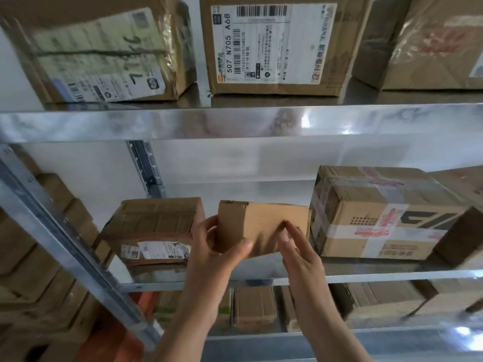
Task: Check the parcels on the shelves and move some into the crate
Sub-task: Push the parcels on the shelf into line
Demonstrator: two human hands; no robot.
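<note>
A small plain cardboard parcel point(261, 223) sits tilted on the middle shelf point(366, 278). My left hand point(211, 254) grips its left end, thumb along the lower front and fingers on the side. My right hand point(300, 254) rests flat on its front right, fingertips touching the cardboard. Left of it lies a crumpled labelled parcel point(151, 231). On the right stands a bigger box with red-printed tape point(381, 218). No crate is in view.
The upper shelf point(235, 121) carries three large labelled boxes point(271, 45), point(99, 50), point(428, 43). Smaller boxes point(253, 307) fill the shelf below. A metal upright point(65, 246) runs diagonally at left, with stacked cartons point(31, 270) beyond it.
</note>
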